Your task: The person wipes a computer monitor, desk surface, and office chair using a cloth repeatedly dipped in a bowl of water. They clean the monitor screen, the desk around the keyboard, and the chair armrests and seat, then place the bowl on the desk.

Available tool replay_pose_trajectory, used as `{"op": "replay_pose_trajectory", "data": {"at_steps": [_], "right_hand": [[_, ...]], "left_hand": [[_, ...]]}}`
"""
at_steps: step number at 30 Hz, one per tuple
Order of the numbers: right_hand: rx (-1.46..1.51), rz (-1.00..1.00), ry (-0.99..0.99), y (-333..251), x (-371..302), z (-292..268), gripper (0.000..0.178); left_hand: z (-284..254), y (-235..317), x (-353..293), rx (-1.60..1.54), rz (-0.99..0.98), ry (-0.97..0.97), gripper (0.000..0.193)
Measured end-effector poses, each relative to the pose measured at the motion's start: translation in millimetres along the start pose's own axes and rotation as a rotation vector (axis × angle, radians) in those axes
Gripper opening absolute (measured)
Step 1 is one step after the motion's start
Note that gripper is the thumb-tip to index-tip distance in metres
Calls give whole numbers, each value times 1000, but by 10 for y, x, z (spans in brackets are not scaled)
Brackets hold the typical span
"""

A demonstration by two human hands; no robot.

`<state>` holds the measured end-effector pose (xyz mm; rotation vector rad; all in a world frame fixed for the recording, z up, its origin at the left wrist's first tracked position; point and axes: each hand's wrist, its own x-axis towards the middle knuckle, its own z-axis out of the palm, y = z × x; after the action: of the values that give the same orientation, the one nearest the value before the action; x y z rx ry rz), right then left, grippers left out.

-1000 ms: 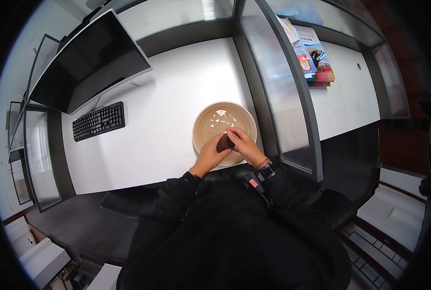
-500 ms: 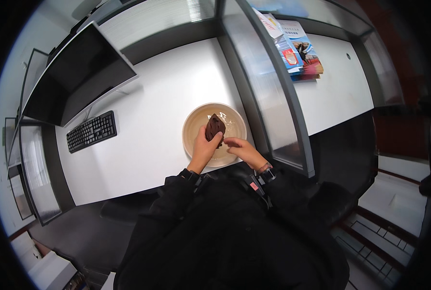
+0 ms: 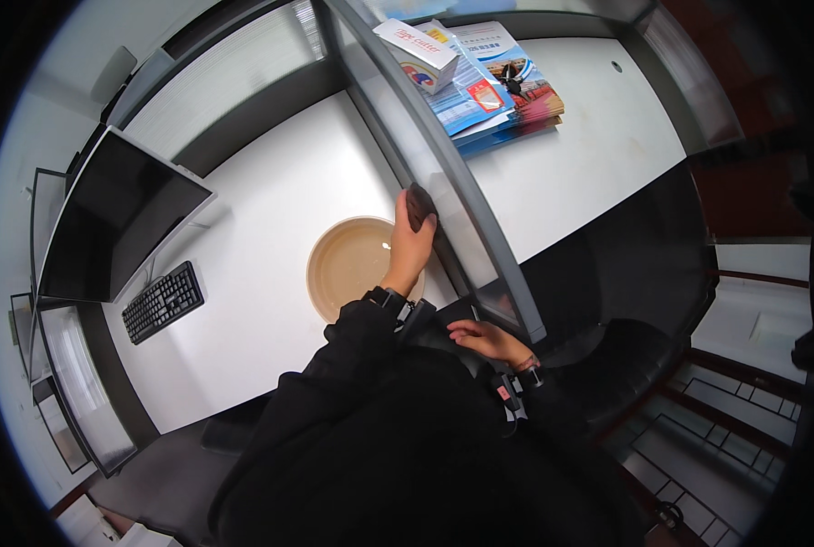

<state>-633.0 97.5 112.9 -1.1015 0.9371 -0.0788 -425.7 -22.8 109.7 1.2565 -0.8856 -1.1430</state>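
My left hand (image 3: 410,244) is closed round a dark brown bunched cloth (image 3: 419,206). It holds the cloth against the lower part of the translucent partition panel (image 3: 461,214), just beyond the right rim of a beige round basin (image 3: 320,264). A small bright glint shows inside the basin, and my left forearm covers part of its right side. My right hand (image 3: 485,340) hovers in front of the desk's front edge, near the partition's near end. Its fingers are loosely curved and apart, with nothing in them.
On the white desk (image 3: 247,228), a monitor (image 3: 115,219) and a black keyboard (image 3: 162,303) stand to the left. Beyond the partition's grey frame (image 3: 502,260), brochures (image 3: 516,77) and a white box (image 3: 416,55) lie on a neighbouring desk. A black chair (image 3: 607,360) stands at the right.
My left hand has carried the cloth from above the basin rightward to the partition. My right hand has drawn away from the cloth, toward me and right. The view has shifted to the right.
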Motion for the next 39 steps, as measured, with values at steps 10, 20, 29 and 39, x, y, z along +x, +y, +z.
{"op": "replay_pose_trajectory", "data": {"at_steps": [10,20,29,39], "right_hand": [[12,-80,15,142,208,80,30],[118,-171,33,-569,363,312,15],[320,-228,-362,-1222,844,807,15],[-84,-298,-232,-1186,1218,756,21]], "left_hand": [[-43,28,-302,108,-369,-236,49],[-693,194,-818,6,-301,29,47],[-1302,282,-1397,-785,-579,-156,42],[-1838,255,-1649,-751,-422,318,42]]}}
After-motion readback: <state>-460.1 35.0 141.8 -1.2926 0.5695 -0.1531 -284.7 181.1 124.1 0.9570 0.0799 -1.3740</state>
